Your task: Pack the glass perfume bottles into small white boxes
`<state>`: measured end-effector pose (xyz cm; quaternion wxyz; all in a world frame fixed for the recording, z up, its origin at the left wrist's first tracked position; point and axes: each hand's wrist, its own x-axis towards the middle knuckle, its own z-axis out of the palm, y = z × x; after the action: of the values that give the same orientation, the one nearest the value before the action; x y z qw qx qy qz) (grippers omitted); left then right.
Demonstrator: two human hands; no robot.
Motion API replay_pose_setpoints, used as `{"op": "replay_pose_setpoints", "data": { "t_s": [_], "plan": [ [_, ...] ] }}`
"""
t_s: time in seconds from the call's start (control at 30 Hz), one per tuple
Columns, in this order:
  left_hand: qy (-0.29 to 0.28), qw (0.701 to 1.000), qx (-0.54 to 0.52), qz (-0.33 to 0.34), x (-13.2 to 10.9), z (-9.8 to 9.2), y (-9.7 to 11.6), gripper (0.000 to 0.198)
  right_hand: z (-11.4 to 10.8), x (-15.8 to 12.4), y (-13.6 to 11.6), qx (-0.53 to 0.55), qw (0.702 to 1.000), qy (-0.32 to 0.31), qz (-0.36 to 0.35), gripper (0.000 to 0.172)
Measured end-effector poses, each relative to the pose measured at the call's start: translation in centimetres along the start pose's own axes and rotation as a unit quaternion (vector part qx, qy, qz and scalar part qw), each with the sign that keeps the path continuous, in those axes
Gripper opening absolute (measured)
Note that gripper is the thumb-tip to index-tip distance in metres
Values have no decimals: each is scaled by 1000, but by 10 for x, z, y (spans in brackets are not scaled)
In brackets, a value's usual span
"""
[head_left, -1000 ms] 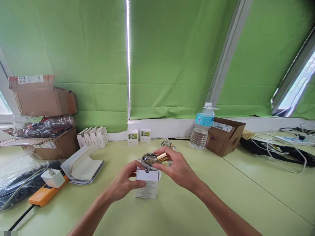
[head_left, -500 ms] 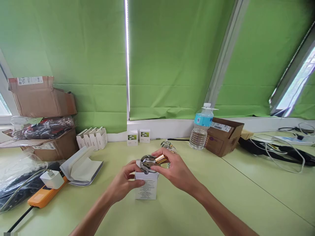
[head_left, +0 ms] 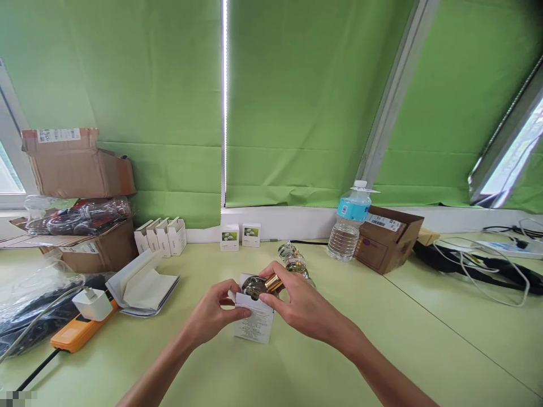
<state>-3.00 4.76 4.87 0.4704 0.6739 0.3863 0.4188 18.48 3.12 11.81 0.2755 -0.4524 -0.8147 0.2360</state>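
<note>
The left hand (head_left: 211, 314) grips a small white carton (head_left: 254, 327), a matt rectangular paperboard box printed with fine grey text. Its thumb lies on the near face and its fingers curl round the upper edge. The carton stands at the centre of the smooth pale green table (head_left: 382, 339), with its top flaps open. The right hand (head_left: 303, 308) pinches a perfume bottle (head_left: 253, 286) between thumb and fingertips, close to its cylindrical gold cap (head_left: 274, 281). The bottle is of rounded, clear, reflective glass and lies tilted at the carton's open mouth, cap pointing right; how deep it sits cannot be told. Just behind the right hand lie further glass bottles (head_left: 294, 261), glinting. Farther back stands a ribbed clear plastic water bottle (head_left: 350, 226) with a blue label, just beside an open brown corrugated box (head_left: 388, 240). Against the wall are a row of plain white cartons (head_left: 161, 236) and two picture-fronted cartons (head_left: 240, 236). To the left are folded white card inserts (head_left: 142, 285) and a white charger (head_left: 92, 303) plugged into an orange power strip (head_left: 76, 333).
</note>
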Motion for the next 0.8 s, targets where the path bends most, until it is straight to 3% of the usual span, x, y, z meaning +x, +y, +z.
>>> {"op": "replay_pose_setpoints", "data": {
  "t_s": [0.27, 0.5, 0.8],
  "plan": [
    [4, 999, -17, 28, 0, 2, 1, 29, -3, 1, -3, -20, 1000, -13, -19, 17],
    [8, 1000, -5, 24, -1, 1, 4, 30, -2, 2, -5, -40, 999, -4, -3, 28],
    [7, 1000, 1, 28, -2, 1, 1, 28, 3, 2, -10, -84, 995, -37, -36, 40]
  ]
}}
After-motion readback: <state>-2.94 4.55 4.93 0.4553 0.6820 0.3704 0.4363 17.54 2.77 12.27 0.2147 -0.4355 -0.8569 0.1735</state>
